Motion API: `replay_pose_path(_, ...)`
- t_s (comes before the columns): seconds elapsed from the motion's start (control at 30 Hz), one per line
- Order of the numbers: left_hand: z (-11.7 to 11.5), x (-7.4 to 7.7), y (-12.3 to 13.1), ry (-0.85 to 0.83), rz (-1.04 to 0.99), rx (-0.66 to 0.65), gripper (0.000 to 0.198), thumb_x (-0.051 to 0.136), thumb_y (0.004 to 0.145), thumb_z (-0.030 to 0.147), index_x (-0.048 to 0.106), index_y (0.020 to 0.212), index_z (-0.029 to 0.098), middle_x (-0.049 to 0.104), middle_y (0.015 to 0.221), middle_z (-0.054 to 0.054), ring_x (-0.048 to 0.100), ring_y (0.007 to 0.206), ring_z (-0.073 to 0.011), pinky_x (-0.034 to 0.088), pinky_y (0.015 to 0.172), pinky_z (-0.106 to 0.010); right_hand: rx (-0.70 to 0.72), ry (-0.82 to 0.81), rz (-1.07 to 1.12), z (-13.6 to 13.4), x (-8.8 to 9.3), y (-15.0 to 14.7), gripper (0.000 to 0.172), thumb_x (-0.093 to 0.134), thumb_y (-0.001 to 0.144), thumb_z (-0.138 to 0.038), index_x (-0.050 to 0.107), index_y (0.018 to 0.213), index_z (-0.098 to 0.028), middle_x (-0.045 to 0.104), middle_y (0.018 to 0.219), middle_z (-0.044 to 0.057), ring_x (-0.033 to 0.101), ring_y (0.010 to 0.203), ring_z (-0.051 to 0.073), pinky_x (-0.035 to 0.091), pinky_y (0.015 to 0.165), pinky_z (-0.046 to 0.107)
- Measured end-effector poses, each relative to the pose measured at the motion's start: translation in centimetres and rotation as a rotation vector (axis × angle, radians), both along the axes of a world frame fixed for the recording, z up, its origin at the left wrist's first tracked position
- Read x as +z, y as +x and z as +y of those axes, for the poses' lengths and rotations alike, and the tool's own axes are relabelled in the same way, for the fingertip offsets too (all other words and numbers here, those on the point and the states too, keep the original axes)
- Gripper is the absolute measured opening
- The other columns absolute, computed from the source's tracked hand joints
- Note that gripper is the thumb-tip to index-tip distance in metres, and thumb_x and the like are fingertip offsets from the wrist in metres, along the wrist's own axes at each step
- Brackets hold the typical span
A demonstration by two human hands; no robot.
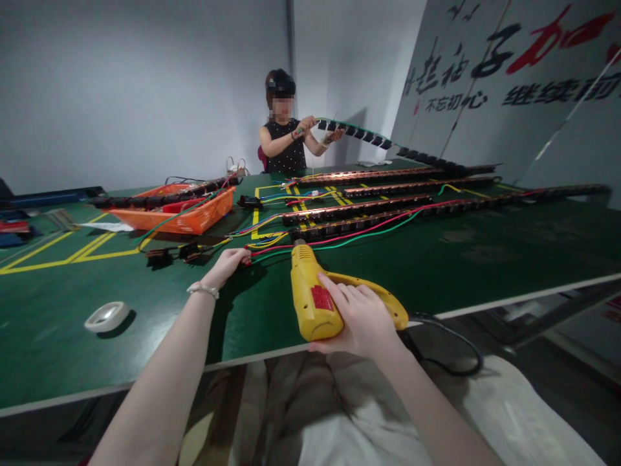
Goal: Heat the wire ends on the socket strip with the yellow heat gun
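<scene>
My right hand (361,317) is wrapped round a yellow heat gun (310,291) near the table's front edge. The gun's nozzle points away from me, toward the near end of a long black segmented strip (349,224). To its left, my left hand (231,264) pinches a bundle of thin wires, with red ones at the fingertips. Red and green wires (339,243) run right from there alongside the strip. Several more strips, some with copper-coloured faces, lie behind. The gun's black cord (466,372) hangs past the table edge.
An orange basket (194,223) with strips and wires stands at the left on the green table (165,301). A white tape roll (107,317) lies at the front left. Across the table, a person (286,142) holds up another black strip (359,133).
</scene>
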State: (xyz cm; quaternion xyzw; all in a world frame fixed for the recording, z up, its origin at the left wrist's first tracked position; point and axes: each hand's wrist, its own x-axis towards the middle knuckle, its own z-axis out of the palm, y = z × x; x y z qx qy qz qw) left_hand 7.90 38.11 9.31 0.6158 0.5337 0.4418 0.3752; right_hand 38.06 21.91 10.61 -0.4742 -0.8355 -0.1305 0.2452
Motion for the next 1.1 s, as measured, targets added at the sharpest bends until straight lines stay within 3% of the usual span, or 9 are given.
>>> replay_pose_path(0.37,-0.3,0.2,0.2,-0.004,0.009,-0.014,0.032,0.059,0.067,0.042,0.047,0.048,0.019,0.052,0.053,0.002,0.045,0.057,-0.0132,0.035,0.062,-0.027,-0.13,0.092,-0.056,0.9,0.5,4.4,0.111,0.055,0.057,-0.082,0.034,0.14,-0.01,0.069,0.096,0.01,0.063,0.079,0.026,0.042,0.074,0.038)
replay_pose_path(0.67,-0.1,-0.2,0.0,0.038,0.041,-0.005,0.033,0.058,0.07,0.043,0.051,0.049,0.019,0.054,0.054,0.001,0.048,0.059,-0.014,0.035,0.064,-0.027,-0.133,0.16,-0.084,0.8,0.3,4.5,0.109,0.051,0.061,-0.082,0.038,0.137,-0.006,0.068,0.091,0.01,0.062,0.075,0.025,0.04,0.07,0.036)
replay_pose_path(0.93,-0.4,-0.1,-0.4,0.126,0.229,0.022,0.036,0.052,0.076,0.047,0.057,0.054,0.019,0.057,0.058,0.0,0.05,0.063,-0.0153,0.037,0.068,-0.028,-0.131,0.166,-0.081,0.8,0.3,4.4,0.108,0.049,0.062,-0.083,0.038,0.136,-0.006,0.066,0.088,0.008,0.061,0.074,0.024,0.038,0.07,0.036)
replay_pose_path(1.1,-0.6,-0.5,-0.3,0.231,0.286,0.092,0.019,0.056,0.071,0.036,0.063,0.074,0.017,0.061,0.072,-0.001,0.054,0.07,-0.0157,0.041,0.07,-0.027,-0.135,0.132,-0.08,0.7,0.2,4.5,0.105,0.044,0.065,-0.084,0.039,0.136,-0.006,0.065,0.09,0.009,0.061,0.078,0.025,0.036,0.072,0.035)
